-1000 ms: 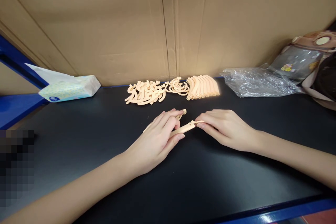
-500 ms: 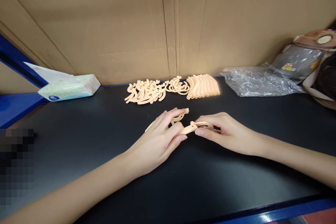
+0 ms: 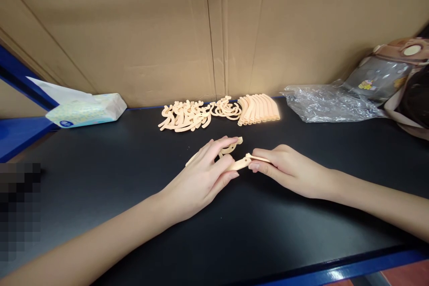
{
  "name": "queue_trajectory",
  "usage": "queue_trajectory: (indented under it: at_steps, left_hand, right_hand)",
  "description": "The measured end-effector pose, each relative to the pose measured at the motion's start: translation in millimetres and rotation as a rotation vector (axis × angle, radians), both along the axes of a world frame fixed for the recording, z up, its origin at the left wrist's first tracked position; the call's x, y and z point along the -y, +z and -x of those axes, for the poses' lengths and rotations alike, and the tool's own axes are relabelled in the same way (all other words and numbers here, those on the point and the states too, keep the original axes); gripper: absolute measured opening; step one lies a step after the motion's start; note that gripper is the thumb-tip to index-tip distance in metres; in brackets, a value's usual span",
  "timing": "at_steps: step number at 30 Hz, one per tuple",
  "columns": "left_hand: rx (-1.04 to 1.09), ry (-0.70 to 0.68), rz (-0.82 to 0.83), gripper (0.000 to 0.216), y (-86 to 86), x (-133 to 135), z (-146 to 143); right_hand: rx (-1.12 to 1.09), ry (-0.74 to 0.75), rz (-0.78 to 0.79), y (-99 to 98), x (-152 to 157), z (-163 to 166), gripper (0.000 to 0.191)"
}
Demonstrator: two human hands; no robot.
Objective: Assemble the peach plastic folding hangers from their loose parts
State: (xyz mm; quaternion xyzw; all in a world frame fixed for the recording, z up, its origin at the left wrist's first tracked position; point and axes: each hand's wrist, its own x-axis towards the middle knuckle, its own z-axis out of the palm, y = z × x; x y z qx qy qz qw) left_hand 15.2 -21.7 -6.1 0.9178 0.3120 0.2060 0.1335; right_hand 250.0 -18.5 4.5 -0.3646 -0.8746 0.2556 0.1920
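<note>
My left hand (image 3: 204,174) is closed around a cream plastic strip (image 3: 240,164) with a small hole near its right end. Beyond the fingers, a curved cream piece (image 3: 230,148) shows in part; the rest is hidden under the palm. Between thumb and fingers, my right hand (image 3: 286,170) pinches a thin cream curved piece (image 3: 258,158). Its left tip meets the holed end of the strip; whether the two are joined I cannot tell. Both hands are low over the black table (image 3: 268,232).
Behind the hands lie a loose pile of cream curved pieces (image 3: 184,116), some thin hooked ones (image 3: 226,108) and a neat row of wider ones (image 3: 259,108). A tissue pack (image 3: 87,109) sits left; a clear plastic bag (image 3: 328,105) and a bottle (image 3: 378,76) stand right.
The curved piece in my right hand has turned so that its thin edge shows instead of its broad curve. My left hand keeps its grip almost unmoved.
</note>
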Motion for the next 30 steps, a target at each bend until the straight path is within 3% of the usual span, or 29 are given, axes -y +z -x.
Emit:
queue_trajectory:
  at_steps: [13,23,30]
  left_hand:
    - [0.024,0.004,0.007,0.021,4.8,0,-1]
    - [0.014,-0.029,0.026,0.023,-1.7,0,1]
    - [-0.021,-0.048,0.011,0.021,1.2,0,0]
  right_hand:
    - [0.112,-0.033,-0.045,0.5,3,0,0.034]
    - [0.36,0.006,-0.478,-8.9,-1,-6,0.039]
    - [0.395,0.018,-0.665,-11.2,-2,-7,0.039]
